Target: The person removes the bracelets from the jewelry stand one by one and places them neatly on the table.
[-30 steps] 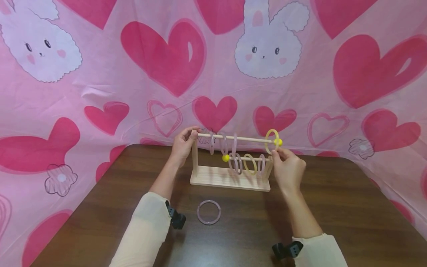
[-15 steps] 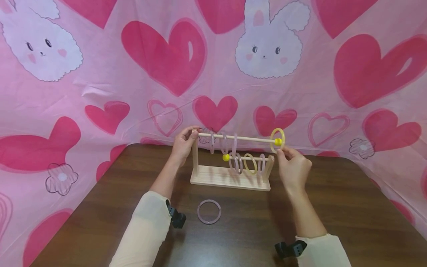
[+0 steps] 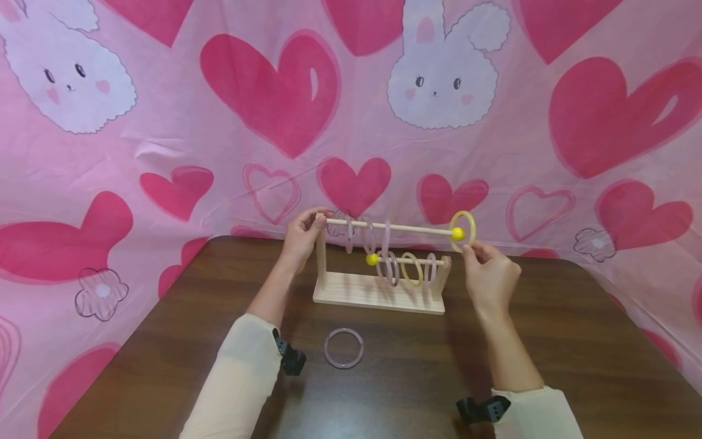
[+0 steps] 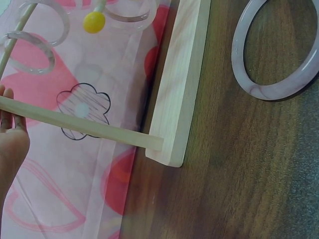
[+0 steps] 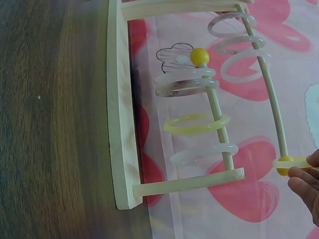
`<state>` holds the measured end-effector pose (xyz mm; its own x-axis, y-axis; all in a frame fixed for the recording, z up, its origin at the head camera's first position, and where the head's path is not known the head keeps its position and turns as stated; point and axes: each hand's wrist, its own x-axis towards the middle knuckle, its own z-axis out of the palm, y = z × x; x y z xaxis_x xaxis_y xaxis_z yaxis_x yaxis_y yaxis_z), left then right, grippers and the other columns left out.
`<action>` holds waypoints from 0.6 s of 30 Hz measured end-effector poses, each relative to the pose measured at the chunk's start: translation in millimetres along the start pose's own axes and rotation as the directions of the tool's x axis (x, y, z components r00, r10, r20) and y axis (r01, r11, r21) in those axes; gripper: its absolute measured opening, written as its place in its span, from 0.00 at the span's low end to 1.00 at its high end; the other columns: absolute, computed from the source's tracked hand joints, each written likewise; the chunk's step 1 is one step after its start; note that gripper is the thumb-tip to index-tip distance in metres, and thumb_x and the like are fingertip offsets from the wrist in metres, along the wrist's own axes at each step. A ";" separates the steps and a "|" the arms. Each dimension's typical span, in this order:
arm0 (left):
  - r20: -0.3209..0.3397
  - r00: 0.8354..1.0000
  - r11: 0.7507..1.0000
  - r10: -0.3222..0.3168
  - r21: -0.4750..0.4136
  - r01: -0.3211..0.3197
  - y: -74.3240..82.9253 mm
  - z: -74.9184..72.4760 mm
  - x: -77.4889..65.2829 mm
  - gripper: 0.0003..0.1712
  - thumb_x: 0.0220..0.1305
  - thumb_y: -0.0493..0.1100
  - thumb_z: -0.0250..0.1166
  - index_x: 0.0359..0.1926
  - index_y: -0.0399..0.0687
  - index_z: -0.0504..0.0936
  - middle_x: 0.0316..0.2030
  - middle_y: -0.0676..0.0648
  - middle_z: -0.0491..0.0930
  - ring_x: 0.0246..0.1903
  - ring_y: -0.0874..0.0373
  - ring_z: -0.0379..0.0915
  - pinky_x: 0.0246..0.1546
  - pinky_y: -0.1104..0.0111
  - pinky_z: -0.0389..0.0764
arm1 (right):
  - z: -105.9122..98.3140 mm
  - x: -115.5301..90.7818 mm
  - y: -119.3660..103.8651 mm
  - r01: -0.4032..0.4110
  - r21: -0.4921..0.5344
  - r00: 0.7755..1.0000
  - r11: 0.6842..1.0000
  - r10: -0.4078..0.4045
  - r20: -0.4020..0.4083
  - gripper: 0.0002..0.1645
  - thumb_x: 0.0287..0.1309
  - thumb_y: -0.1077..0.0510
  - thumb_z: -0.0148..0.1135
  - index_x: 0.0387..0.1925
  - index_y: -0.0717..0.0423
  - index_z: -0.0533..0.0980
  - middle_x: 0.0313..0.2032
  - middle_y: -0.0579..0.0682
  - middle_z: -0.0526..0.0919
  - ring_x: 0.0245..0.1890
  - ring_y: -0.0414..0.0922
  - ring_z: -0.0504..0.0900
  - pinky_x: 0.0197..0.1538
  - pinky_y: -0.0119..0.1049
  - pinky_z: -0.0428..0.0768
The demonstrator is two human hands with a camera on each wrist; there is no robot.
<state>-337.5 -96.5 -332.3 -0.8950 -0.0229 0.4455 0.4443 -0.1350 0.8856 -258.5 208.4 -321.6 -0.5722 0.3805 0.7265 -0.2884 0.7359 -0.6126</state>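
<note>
My right hand (image 3: 492,277) pinches a yellow bangle (image 3: 474,230) by its lower edge at the right end of the upper rod. That bangle overlaps the rod's yellow ball tip (image 3: 457,234); whether it still encircles the ball I cannot tell. With my left hand (image 3: 300,241) I hold the top of the left post (image 4: 75,122) of a wooden bangle rack (image 3: 378,296). Three pale lilac bangles (image 3: 387,235) hang on the upper rod (image 5: 271,104). Several bangles hang on the shorter lower rod, among them another yellow bangle (image 5: 192,127).
A lilac bangle (image 3: 343,367) lies flat on the brown wooden table (image 3: 395,390), in front of the rack. A yellow ball (image 3: 372,260) caps the left end of the lower rod. Behind the table hangs a pink cloth (image 3: 351,140) with hearts and rabbits.
My right hand has moved right, carrying the yellow bangle from the rod just inside the ball tip to the tip itself. The left hand and rack stay put.
</note>
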 end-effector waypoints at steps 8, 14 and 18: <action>0.007 1.000 1.000 0.006 -0.002 -0.006 -0.2 -0.3 0.1 0.19 0.63 0.38 0.57 0.51 0.27 0.71 0.48 0.28 0.72 0.42 0.64 0.72 0.53 0.65 0.70 | -1.4 0.1 0.7 0.001 -0.005 1.000 1.000 -0.001 0.004 0.08 0.51 0.65 0.65 0.33 0.67 0.82 0.28 0.60 0.83 0.29 0.54 0.83 0.28 0.28 0.66; 0.007 1.000 1.000 -0.011 0.001 0.011 -0.3 -0.5 0.4 0.19 0.64 0.37 0.56 0.52 0.27 0.71 0.50 0.27 0.71 0.43 0.64 0.72 0.54 0.65 0.69 | -3.1 -0.2 2.9 0.004 -0.007 1.000 1.000 -0.004 -0.003 0.08 0.51 0.64 0.65 0.33 0.67 0.82 0.28 0.60 0.83 0.29 0.54 0.83 0.27 0.29 0.66; 0.002 1.000 1.000 -0.018 0.006 0.018 0.1 -0.3 0.0 0.19 0.64 0.38 0.56 0.52 0.28 0.72 0.50 0.27 0.71 0.43 0.64 0.72 0.54 0.65 0.69 | -4.6 0.0 4.4 -0.006 -0.011 1.000 1.000 0.006 -0.006 0.09 0.52 0.63 0.65 0.34 0.67 0.82 0.29 0.60 0.83 0.30 0.54 0.83 0.27 0.30 0.66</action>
<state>-337.4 -96.8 -332.2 -0.9025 -0.0182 0.4302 0.4288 -0.1294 0.8941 -256.2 214.1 -322.8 -0.5697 0.3879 0.7246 -0.2768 0.7395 -0.6136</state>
